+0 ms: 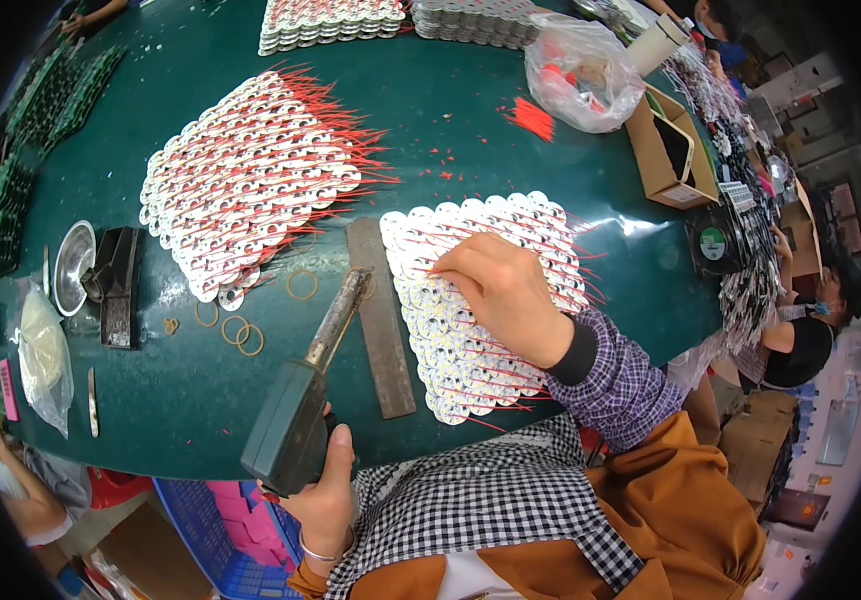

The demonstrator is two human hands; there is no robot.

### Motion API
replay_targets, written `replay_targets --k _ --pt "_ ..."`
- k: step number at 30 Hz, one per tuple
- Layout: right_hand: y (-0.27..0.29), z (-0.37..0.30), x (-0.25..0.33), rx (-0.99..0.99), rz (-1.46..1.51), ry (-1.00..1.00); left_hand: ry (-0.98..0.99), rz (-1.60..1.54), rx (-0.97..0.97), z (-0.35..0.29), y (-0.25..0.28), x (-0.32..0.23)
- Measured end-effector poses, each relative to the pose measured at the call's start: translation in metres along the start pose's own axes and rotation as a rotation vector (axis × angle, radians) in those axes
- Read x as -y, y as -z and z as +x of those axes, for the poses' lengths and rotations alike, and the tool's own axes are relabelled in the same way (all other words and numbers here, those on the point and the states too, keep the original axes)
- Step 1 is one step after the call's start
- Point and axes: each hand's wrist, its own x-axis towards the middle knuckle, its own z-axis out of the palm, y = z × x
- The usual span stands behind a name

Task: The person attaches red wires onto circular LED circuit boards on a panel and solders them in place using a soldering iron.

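My left hand (326,490) is wrapped round the grip of a dark green soldering gun (286,425). The gun's metal barrel slants up and away, its tip beside the upper part of a flat brown metal bar (383,330). To the right of the bar lies a panel of round white LED boards (441,345), many with thin red wires on them. Over this panel, my right hand (511,295) is closed in a pinch at its upper left, where a thin red wire shows at the fingertips. The palm hides part of the boards beneath.
Another wired board panel (251,180) lies at left, near several tan rings (303,284), a metal bowl (76,268) and a dark metal holder (121,290). Loose red wires (531,118), a plastic bag (583,75), a cardboard box (673,150) and stacked boards (331,25) occupy the far side. Other people sit around.
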Motion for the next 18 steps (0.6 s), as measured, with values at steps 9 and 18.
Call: replay_targets --k 9,18 --pt "0.010 -0.007 0.014 -0.086 -0.011 0.055 0.069 -0.033 0.004 0.001 -0.002 -0.007" --pt "0.004 -0.020 0.015 -0.008 0.026 0.035 -0.038 0.179 0.119 0.000 0.004 0.011"
